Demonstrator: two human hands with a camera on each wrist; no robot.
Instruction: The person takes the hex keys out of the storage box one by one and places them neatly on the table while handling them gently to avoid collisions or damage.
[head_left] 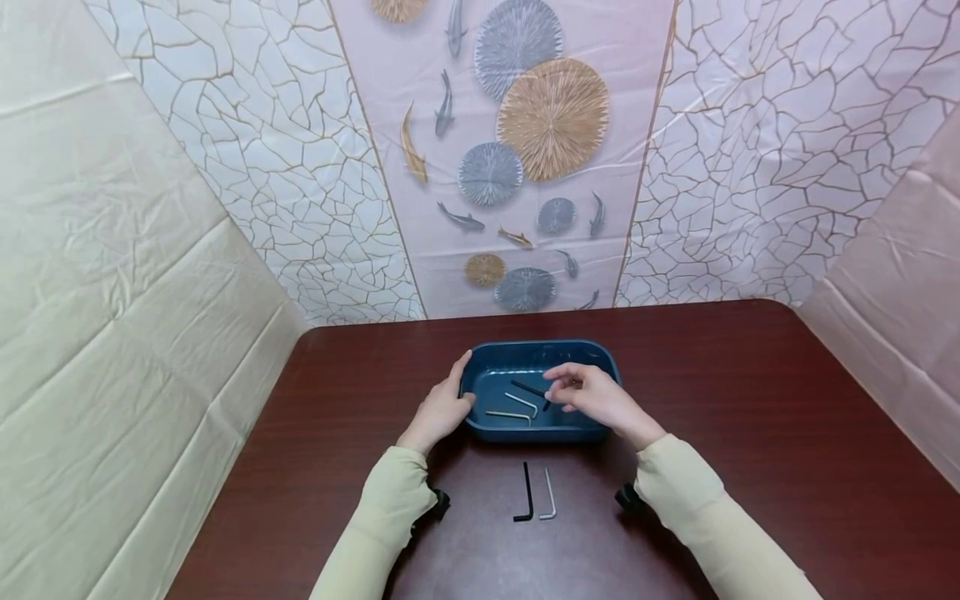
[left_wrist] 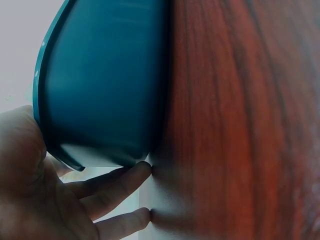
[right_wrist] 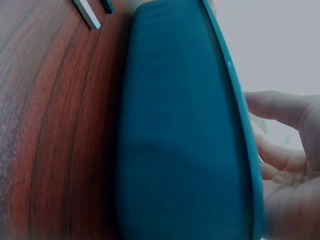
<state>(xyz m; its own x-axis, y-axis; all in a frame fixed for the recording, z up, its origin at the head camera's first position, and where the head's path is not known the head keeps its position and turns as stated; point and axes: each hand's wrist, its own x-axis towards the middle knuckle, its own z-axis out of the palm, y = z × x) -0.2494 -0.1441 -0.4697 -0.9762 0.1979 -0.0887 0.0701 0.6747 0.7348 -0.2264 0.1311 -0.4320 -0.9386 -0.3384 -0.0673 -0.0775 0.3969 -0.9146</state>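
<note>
A dark blue tray (head_left: pixel 495 434) stands on the table. My left hand (head_left: pixel 439 410) holds its left end, thumb over the rim and fingers outside; in the left wrist view two fingertips (left_wrist: pixel 144 172) reach down by the tabletop. Inside lie a black hex key (head_left: pixel 528 387), a silver one (head_left: pixel 519 402) and a brass-toned one (head_left: pixel 507 414). My right hand (head_left: pixel 592 395) is over the tray's right side, bent fingertips right at the black key's bend; I cannot tell if they pinch it. In the right wrist view the tray wall (right_wrist: pixel 175 130) partly hides these fingers.
In front of the tray, a black hex key (head_left: pixel 528 492) and a silver hex key (head_left: pixel 551 496) lie side by side on the dark red-brown table (head_left: pixel 360 375). Patterned cloth (head_left: pixel 525 242) hangs behind the table's back edge, with plain cloth at both sides.
</note>
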